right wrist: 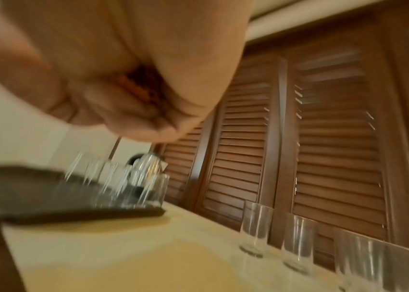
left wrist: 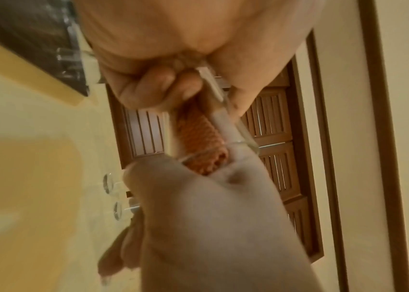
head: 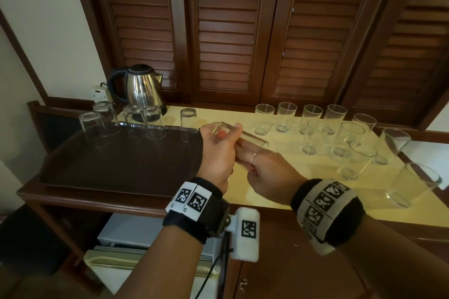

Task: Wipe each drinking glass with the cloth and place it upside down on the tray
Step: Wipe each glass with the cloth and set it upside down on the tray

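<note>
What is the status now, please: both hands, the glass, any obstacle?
Left hand grips glass, held sideways. Right hand pushes orange cloth inside it. Five glasses inverted on tray. Nothing in the way.

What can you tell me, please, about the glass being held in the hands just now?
The held glass is a clear, plain, straight-sided tumbler, lying roughly on its side in the air above the counter, beside the tray's right edge. The left hand grips its base end; its open mouth points right. An orange, knitted-looking cloth is stuffed inside it, pushed in by the right hand, whose fingers reach into the mouth. It looks empty otherwise and touches nothing else.
</note>
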Demonstrator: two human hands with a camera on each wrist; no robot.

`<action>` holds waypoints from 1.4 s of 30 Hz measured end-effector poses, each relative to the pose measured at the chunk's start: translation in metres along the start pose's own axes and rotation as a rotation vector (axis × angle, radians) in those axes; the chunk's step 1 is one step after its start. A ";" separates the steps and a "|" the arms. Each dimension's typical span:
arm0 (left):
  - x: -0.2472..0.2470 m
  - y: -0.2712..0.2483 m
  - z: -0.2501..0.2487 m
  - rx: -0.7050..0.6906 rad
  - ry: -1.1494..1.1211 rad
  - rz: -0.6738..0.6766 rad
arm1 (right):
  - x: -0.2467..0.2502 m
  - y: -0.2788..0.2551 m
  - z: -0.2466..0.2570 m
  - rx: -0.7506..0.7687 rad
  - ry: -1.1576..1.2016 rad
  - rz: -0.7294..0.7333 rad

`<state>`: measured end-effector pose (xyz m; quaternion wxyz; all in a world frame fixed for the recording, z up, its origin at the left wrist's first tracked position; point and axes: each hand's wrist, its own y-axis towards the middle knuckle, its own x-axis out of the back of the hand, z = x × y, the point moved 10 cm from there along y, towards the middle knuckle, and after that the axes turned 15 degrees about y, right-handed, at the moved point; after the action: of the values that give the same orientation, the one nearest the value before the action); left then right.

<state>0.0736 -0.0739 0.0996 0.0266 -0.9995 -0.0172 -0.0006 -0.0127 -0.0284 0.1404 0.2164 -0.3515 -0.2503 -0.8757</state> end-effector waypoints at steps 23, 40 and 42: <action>0.005 -0.004 -0.009 -0.013 -0.019 -0.022 | 0.005 0.001 0.007 -0.016 0.045 -0.029; 0.002 -0.010 -0.016 -0.132 -0.039 -0.049 | -0.008 -0.010 -0.018 -0.311 1.071 -0.099; 0.002 -0.007 -0.012 -0.066 0.063 -0.024 | 0.000 -0.007 -0.009 -0.210 0.739 -0.076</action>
<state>0.0753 -0.0678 0.1123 -0.0059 -0.9990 -0.0283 -0.0329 -0.0211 -0.0283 0.1324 0.2225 -0.0228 -0.0774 -0.9716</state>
